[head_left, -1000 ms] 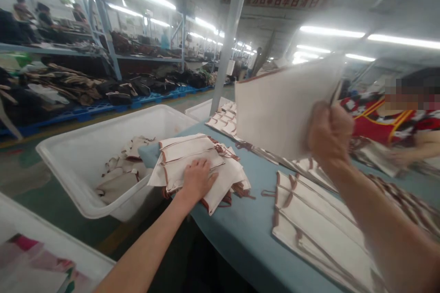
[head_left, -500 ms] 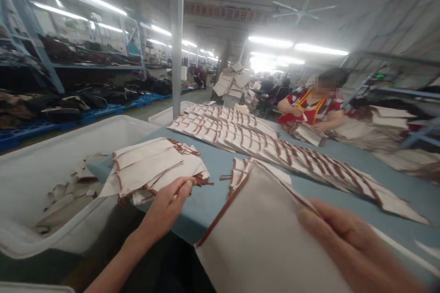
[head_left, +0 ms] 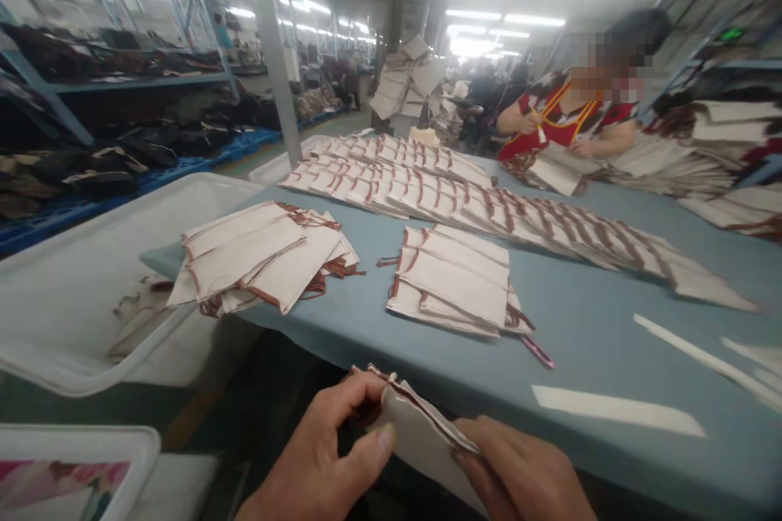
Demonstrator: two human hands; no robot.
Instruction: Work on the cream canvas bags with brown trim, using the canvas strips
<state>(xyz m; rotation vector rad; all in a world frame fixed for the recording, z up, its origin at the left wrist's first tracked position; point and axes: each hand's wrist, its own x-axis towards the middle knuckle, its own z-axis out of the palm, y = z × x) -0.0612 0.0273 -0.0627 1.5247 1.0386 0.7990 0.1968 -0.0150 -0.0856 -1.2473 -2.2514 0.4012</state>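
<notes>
In front of the table's near edge, a cream cloth pouch [head_left: 419, 435] with brown trim is held tilted between my two hands. My left hand [head_left: 330, 452] pinches its upper left corner, thumb on the near face. Round the right end of the pouch's top edge, my right hand [head_left: 519, 468] has its fingers closed. A small stack of similar pouches [head_left: 455, 273] lies on the table just beyond my hands. Left of that stack is a looser pile of pouches [head_left: 262, 252] with brown cords.
Long overlapping rows of pouches [head_left: 452, 191] cross the blue table [head_left: 586, 326]. A slim pink-purple object [head_left: 538, 352] and cream strips [head_left: 617, 409] lie nearer. A white bin [head_left: 79, 334] stands at left. Across the table, a person [head_left: 568, 118] handles cloth pieces.
My left hand has come from beside the left pile to the pouch's corner. The pouch and my right hand are lower and nearer the middle. The view has tipped downward.
</notes>
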